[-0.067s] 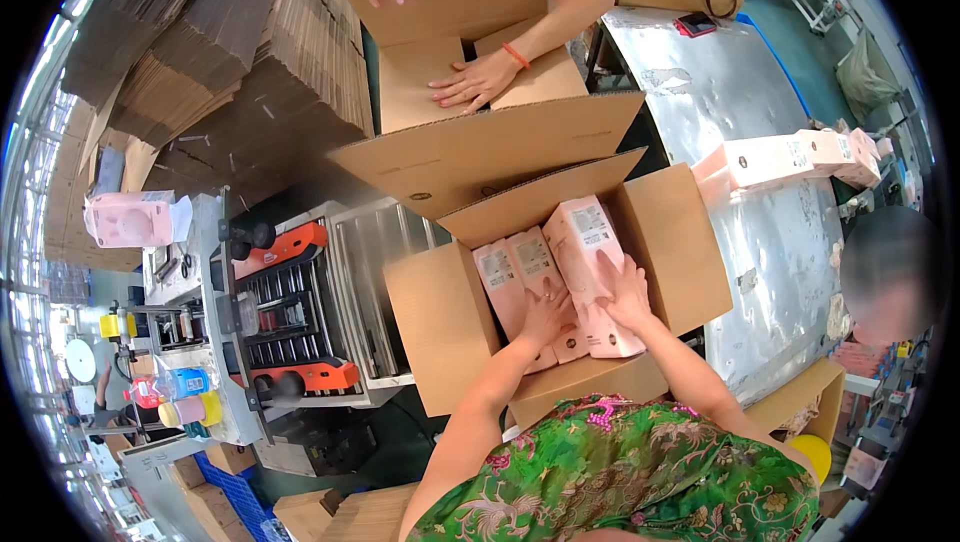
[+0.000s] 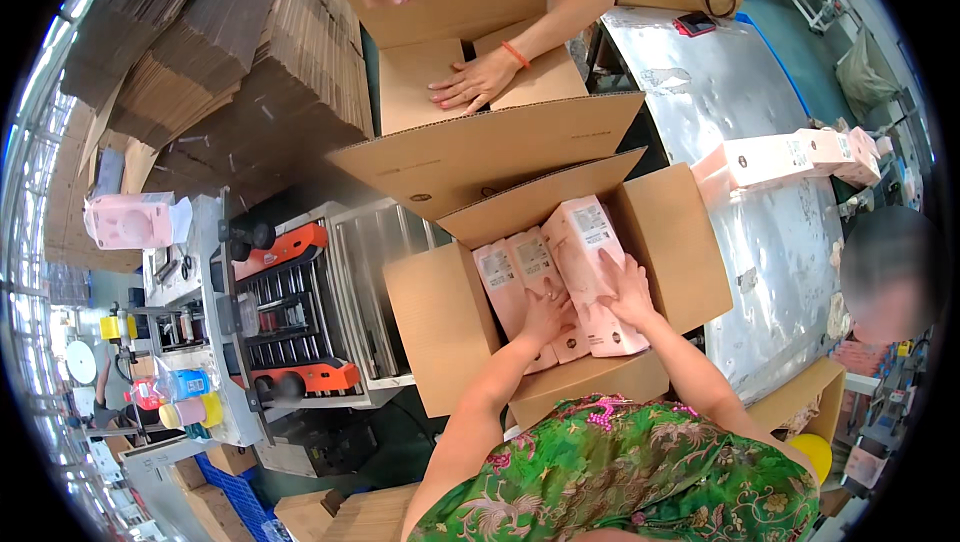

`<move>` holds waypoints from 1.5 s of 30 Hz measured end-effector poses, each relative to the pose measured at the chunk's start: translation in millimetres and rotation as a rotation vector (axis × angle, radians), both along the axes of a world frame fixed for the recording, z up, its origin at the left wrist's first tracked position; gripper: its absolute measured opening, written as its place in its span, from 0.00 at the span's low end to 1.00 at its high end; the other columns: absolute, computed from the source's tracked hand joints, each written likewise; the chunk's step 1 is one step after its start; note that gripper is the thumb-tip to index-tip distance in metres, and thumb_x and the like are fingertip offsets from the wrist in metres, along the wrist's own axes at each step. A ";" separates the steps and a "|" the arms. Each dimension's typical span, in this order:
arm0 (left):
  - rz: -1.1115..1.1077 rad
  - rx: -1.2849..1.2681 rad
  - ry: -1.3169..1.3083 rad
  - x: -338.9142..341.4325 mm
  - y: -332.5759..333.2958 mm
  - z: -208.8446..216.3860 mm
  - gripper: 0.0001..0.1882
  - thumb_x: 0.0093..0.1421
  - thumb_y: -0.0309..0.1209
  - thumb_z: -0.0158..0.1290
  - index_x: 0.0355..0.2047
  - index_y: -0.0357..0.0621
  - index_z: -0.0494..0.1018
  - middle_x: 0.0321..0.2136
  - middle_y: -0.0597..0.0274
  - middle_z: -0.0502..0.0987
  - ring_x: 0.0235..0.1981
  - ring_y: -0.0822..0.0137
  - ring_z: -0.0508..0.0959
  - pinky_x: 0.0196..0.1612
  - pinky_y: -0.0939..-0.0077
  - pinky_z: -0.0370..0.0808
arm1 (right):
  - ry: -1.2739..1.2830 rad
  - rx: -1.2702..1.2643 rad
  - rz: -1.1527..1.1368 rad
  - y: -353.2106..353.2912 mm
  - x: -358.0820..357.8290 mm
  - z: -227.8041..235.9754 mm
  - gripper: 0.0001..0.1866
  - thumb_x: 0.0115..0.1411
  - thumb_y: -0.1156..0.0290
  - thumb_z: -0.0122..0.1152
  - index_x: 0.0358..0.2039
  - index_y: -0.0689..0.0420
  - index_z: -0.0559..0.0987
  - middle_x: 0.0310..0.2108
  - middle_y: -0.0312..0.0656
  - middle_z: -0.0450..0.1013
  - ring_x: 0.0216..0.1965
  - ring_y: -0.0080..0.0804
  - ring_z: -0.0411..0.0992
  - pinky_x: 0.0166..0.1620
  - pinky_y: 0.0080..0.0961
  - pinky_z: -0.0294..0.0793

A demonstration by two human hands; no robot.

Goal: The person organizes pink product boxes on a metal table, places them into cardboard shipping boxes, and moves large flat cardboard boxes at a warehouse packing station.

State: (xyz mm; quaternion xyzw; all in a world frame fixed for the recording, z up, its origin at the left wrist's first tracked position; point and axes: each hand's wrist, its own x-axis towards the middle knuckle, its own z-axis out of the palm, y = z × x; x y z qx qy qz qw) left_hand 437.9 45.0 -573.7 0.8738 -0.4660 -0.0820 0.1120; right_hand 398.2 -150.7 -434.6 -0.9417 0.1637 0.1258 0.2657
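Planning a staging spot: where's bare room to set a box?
Metal tabletop: a patch between the pink box row and the lower-right carton, another between that row and the phone. Crowded: the open carton, with pink boxes, left hand and right hand.

Carton (image 2: pixel 440 332) open above; raised far flap (image 2: pixel 540 199) blocks beyond.

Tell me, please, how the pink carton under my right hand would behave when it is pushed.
The pink carton is probably fairly stiff, as its edges look straight beneath the right hand. Its flat sides suggest sliding rather than rolling. Being long and narrow, it might tip if stood on end.
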 end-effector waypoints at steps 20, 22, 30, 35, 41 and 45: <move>0.039 0.336 0.293 5.5 22.1 14.4 0.23 0.55 0.44 0.47 0.50 0.48 0.70 0.61 0.55 0.56 0.68 0.50 0.39 0.60 0.26 0.34 | 0.060 -0.134 -0.103 74.1 -2.0 -68.1 0.46 0.50 0.67 0.64 0.66 0.31 0.50 0.49 0.55 0.58 0.49 0.56 0.59 0.50 0.50 0.61; 0.016 0.348 0.278 15.1 9.3 21.1 0.22 0.55 0.42 0.47 0.49 0.48 0.71 0.60 0.54 0.58 0.68 0.49 0.41 0.62 0.28 0.34 | 0.155 -0.283 -0.094 83.3 1.3 -75.6 0.40 0.55 0.62 0.56 0.66 0.33 0.50 0.52 0.59 0.56 0.51 0.57 0.58 0.51 0.50 0.59; 0.046 -0.141 0.431 -6.2 39.2 97.8 0.22 0.50 0.37 0.57 0.43 0.37 0.71 0.45 0.47 0.69 0.50 0.47 0.67 0.52 0.55 0.66 | 0.135 -0.195 0.266 38.6 18.2 -78.2 0.35 0.51 0.46 0.59 0.54 0.56 0.70 0.57 0.52 0.62 0.59 0.50 0.57 0.56 0.49 0.58; -0.299 0.073 0.549 -94.5 67.3 47.0 0.21 0.61 0.27 0.39 0.54 0.40 0.63 0.41 0.43 0.72 0.37 0.45 0.76 0.42 0.53 0.74 | 0.483 0.135 0.975 24.9 -22.6 -122.9 0.23 0.48 0.52 0.65 0.39 0.55 0.81 0.37 0.48 0.76 0.41 0.46 0.73 0.44 0.38 0.74; -0.256 0.439 0.644 -91.5 40.3 53.2 0.28 0.58 0.42 0.45 0.58 0.50 0.60 0.44 0.46 0.75 0.41 0.46 0.78 0.40 0.53 0.75 | 0.565 0.127 0.848 15.3 -36.5 -137.8 0.26 0.48 0.57 0.64 0.48 0.52 0.75 0.43 0.50 0.73 0.46 0.43 0.70 0.47 0.35 0.72; -0.217 0.361 0.543 -92.3 35.5 78.9 0.22 0.59 0.39 0.43 0.55 0.51 0.65 0.41 0.47 0.76 0.37 0.46 0.78 0.39 0.52 0.75 | -0.364 0.507 0.493 -67.8 39.3 5.9 0.08 0.47 0.66 0.62 0.24 0.58 0.78 0.25 0.46 0.74 0.27 0.37 0.73 0.32 0.34 0.70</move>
